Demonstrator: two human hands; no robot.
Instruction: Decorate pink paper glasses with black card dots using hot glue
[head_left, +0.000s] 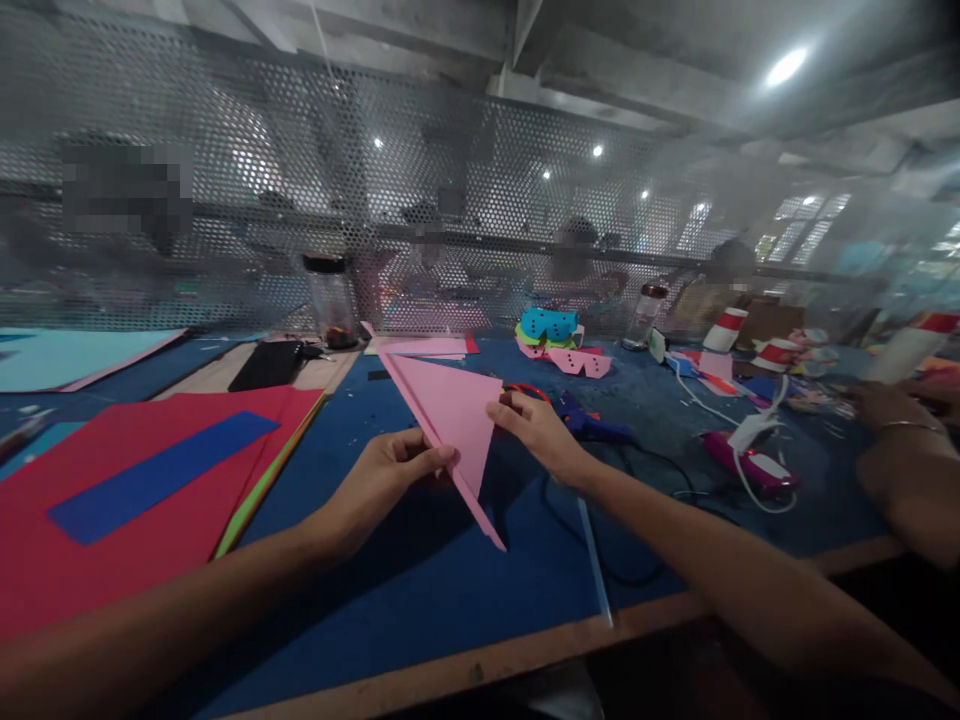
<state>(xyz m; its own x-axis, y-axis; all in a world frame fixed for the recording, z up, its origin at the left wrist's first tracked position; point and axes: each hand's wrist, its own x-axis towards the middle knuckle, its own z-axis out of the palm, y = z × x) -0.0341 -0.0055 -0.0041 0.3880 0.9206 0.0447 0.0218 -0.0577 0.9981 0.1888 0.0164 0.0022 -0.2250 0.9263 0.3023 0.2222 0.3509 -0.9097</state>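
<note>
Between my two hands a folded sheet of pink paper point(454, 400) is held up above the blue table point(420, 600). It has a triangular shape, with a narrow folded strip along its left edge. My left hand point(401, 470) pinches that strip, thumb on top and fingers behind. With closed fingertips, my right hand point(536, 425) grips the paper's right corner. Just beyond my right hand lies a blue glue gun point(592, 425), its dark cable curling over the table. A clear glue stick point(595, 560) lies near the front edge.
Red paper sheets point(150, 470) with a blue strip point(165, 475) lie at left. A black phone point(266, 366) and jar point(330, 300) stand behind. Cut-paper masks point(551, 325), a magenta device point(750, 462) with white cable and another person's arm point(907, 470) are at right.
</note>
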